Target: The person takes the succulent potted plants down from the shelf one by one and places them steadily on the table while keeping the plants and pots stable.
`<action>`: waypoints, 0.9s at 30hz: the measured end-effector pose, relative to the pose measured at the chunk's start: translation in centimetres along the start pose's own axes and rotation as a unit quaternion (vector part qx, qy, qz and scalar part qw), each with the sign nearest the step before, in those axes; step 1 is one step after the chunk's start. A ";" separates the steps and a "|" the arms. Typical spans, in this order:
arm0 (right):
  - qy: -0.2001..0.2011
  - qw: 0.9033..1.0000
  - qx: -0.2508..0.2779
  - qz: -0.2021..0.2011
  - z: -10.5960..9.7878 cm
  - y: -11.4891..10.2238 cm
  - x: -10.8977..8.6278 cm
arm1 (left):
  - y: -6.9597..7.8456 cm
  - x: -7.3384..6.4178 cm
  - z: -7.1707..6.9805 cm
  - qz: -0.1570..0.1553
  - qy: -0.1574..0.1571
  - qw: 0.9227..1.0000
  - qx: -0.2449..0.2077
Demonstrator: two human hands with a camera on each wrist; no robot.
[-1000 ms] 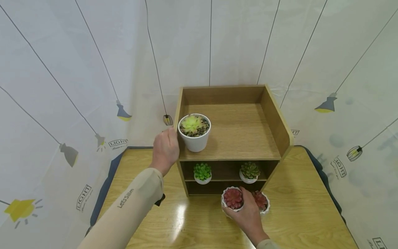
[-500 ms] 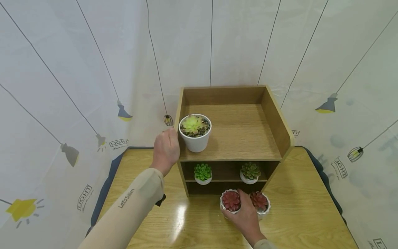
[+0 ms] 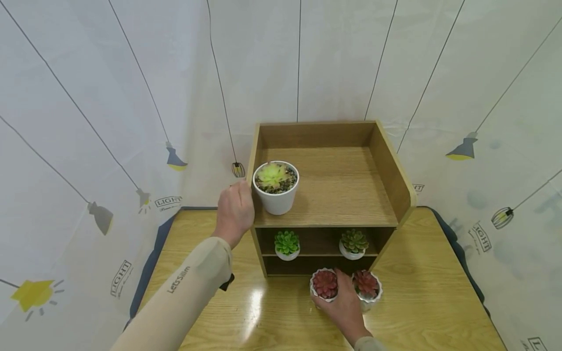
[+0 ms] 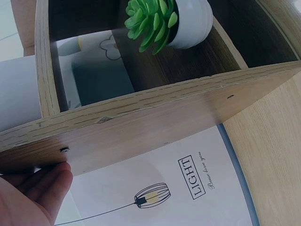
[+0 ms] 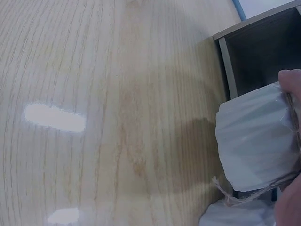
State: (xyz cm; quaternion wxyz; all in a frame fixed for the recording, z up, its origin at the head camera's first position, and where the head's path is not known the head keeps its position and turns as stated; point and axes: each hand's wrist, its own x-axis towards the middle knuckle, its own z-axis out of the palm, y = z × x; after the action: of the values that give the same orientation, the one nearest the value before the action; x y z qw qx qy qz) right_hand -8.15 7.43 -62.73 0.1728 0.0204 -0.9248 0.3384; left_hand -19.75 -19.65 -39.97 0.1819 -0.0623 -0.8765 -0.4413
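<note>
A potted red succulent (image 3: 325,284), in a white pot with a wavy rim, is gripped by my right hand (image 3: 344,304) in front of the shelf's lower opening. Twine (image 5: 249,194) circles this white pot (image 5: 256,141) in the right wrist view. Just right of that hand stands a second potted red succulent (image 3: 367,286). My left hand (image 3: 234,207) holds the left side panel of the wooden shelf (image 3: 338,190); the left wrist view has its fingers (image 4: 54,188) bent against the panel's outer face. The thumb is hidden there.
On the shelf top, beside my left hand, stands a white pot with a yellow-green succulent (image 3: 276,187). The middle level holds a bright green succulent (image 3: 287,243) and a darker green one (image 3: 353,243). A wood-grain table (image 3: 430,292) lies underneath, with a printed cloth (image 3: 333,58) behind.
My right hand and its red succulent have shifted slightly left and toward me, widening the gap to the second red one. My left hand has stayed at the panel.
</note>
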 end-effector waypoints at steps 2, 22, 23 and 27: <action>0.000 1.000 -0.002 0.003 0.2 0.2 0.0 | 0.0 0.0 0.0 -0.002 -0.001 1.000 0.002; -0.025 0.999 -0.031 0.017 1.7 1.0 0.0 | 0.1 -0.1 0.1 0.007 0.012 1.000 0.004; -0.024 0.999 -0.035 0.015 1.8 1.0 0.0 | 0.1 -0.1 0.1 0.008 0.011 1.000 0.004; -0.034 0.998 -0.042 0.022 1.8 1.0 0.2 | 0.0 -0.1 0.1 0.012 0.013 1.000 0.005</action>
State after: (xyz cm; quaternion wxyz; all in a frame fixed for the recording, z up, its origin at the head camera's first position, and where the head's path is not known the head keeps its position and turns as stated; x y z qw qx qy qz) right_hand -9.01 7.08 -64.54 0.1342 0.0047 -0.9439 0.3017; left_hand -19.71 -19.55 -40.00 0.1988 -0.0666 -0.8756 -0.4351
